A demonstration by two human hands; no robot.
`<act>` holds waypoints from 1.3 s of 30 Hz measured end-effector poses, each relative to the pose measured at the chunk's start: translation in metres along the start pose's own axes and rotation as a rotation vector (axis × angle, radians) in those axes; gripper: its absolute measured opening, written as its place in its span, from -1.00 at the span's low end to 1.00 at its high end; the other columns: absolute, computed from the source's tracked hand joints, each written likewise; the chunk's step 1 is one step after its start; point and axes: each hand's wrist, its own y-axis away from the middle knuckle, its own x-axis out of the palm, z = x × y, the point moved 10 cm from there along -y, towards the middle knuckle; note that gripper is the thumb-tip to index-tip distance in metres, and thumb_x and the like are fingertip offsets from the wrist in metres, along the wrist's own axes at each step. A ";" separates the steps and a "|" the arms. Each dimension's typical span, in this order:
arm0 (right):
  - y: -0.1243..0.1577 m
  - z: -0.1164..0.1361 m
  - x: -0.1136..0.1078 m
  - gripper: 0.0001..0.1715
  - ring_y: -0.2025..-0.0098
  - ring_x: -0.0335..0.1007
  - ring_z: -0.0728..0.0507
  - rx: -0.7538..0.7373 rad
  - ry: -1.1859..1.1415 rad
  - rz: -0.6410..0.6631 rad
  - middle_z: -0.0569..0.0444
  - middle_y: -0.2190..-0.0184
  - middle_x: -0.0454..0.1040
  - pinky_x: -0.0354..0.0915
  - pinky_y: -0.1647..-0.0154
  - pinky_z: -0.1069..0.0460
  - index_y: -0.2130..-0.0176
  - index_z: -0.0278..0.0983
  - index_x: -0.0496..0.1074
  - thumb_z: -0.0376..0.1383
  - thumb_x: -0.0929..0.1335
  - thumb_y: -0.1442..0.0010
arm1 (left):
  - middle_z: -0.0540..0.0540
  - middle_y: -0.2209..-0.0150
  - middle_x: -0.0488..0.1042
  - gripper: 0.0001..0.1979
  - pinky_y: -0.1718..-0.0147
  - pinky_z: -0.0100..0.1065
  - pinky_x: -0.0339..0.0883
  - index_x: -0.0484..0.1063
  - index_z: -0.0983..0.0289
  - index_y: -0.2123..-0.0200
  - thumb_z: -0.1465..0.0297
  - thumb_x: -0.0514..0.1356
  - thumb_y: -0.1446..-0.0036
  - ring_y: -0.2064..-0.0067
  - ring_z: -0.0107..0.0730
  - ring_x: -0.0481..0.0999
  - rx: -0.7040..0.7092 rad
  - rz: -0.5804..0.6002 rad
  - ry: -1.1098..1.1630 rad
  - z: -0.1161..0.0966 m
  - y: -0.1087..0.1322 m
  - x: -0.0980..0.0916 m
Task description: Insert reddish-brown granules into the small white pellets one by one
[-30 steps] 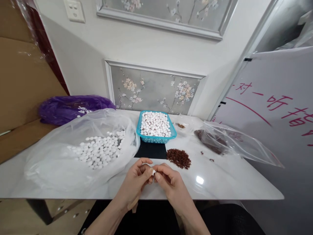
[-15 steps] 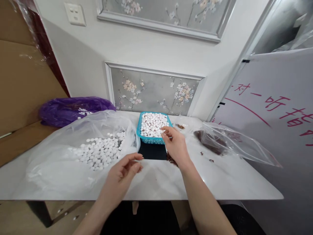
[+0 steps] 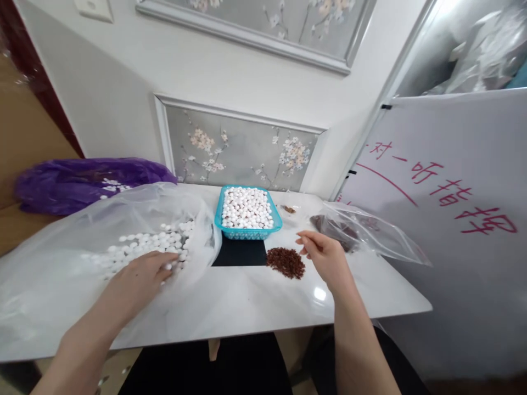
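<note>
Left hand: The left hand (image 3: 138, 280) reaches, palm down, into the clear plastic bag (image 3: 53, 280), its bent fingertips among the loose white pieces (image 3: 142, 241) there. One white piece shows right at the fingers; whether they are clamped on it, I cannot tell.
Right hand: The right hand (image 3: 327, 260) hovers above the table, just beyond the right edge of the brown pile. Its fingers are curled, with thumb and forefinger tips near each other; whether they meet or pinch anything, I cannot tell.
Brown pile: A low heap of small reddish-brown pieces, the brown pile (image 3: 286, 263), lies on the table between the two hands, nearer the right.
Blue basket: Behind the hands, near the wall, the blue basket (image 3: 247, 235) is filled to the rim with white pieces, brown showing between them.
Dark mat: A flat black rectangle, the dark mat (image 3: 239, 254), lies in front of the basket, left of the brown pile.
Right side of table: The zip bag (image 3: 387, 233) with dark brown contents lies on its side behind the right hand.
Left rear: The purple bag (image 3: 82, 184) sits behind the clear one, a few white pieces on it.
Surface: The table (image 3: 255, 302) is glossy white.
</note>
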 end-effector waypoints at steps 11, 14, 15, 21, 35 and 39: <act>0.055 -0.047 0.009 -0.79 0.40 0.42 -0.14 0.066 0.329 0.037 0.10 0.40 0.54 0.25 0.38 0.03 0.42 -0.14 0.51 -0.30 0.28 -0.03 | 0.16 0.20 0.56 -0.68 0.20 -0.22 0.22 0.42 0.25 0.24 0.23 -0.05 -0.14 0.19 -0.05 0.50 -0.013 -0.010 -0.061 -0.011 -0.001 -0.011; 0.057 -0.041 0.016 -0.79 0.42 0.38 -0.12 0.059 0.366 0.023 0.11 0.41 0.50 0.19 0.43 0.05 0.45 -0.14 0.50 -0.32 0.27 -0.05 | 0.13 0.21 0.55 -0.71 0.22 -0.26 0.23 0.40 0.24 0.27 0.23 -0.03 -0.13 0.22 -0.09 0.50 -0.051 -0.055 -0.048 -0.012 0.002 -0.024; 0.057 -0.040 0.017 -0.79 0.43 0.37 -0.11 0.054 0.372 0.020 0.11 0.42 0.49 0.18 0.44 0.05 0.45 -0.14 0.49 -0.33 0.26 -0.06 | 0.11 0.21 0.55 -0.72 0.23 -0.27 0.23 0.41 0.24 0.28 0.23 -0.01 -0.12 0.23 -0.10 0.50 -0.078 -0.089 -0.039 -0.012 0.003 -0.031; 0.061 -0.037 0.015 -0.79 0.44 0.38 -0.11 0.027 0.350 -0.019 0.08 0.40 0.51 0.24 0.39 0.03 0.35 -0.20 0.45 -0.28 0.23 -0.13 | 0.03 0.28 0.55 -0.72 0.29 -0.34 0.29 0.43 0.20 0.24 0.19 0.17 0.01 0.34 -0.24 0.49 -0.251 -0.307 0.369 -0.010 0.029 -0.058; 0.080 -0.015 0.041 -0.85 0.40 0.39 -0.10 0.068 -0.147 0.009 0.06 0.44 0.47 0.31 0.34 0.03 0.30 -0.24 0.41 -0.22 0.32 -0.14 | 0.04 0.31 0.47 -0.81 0.28 -0.57 0.37 0.52 0.29 0.27 0.44 0.30 0.03 0.35 -0.58 0.45 -0.395 0.311 1.798 -0.110 0.047 0.101; 0.094 0.012 0.079 -0.89 0.43 0.38 -0.06 0.109 -0.513 0.206 0.12 0.51 0.43 0.31 0.35 0.07 0.32 -0.25 0.39 -0.26 0.36 -0.12 | 0.02 0.35 0.45 -0.83 0.29 -0.57 0.38 0.50 0.27 0.26 0.48 0.29 0.00 0.35 -0.58 0.46 -0.365 0.317 1.870 -0.111 0.046 0.103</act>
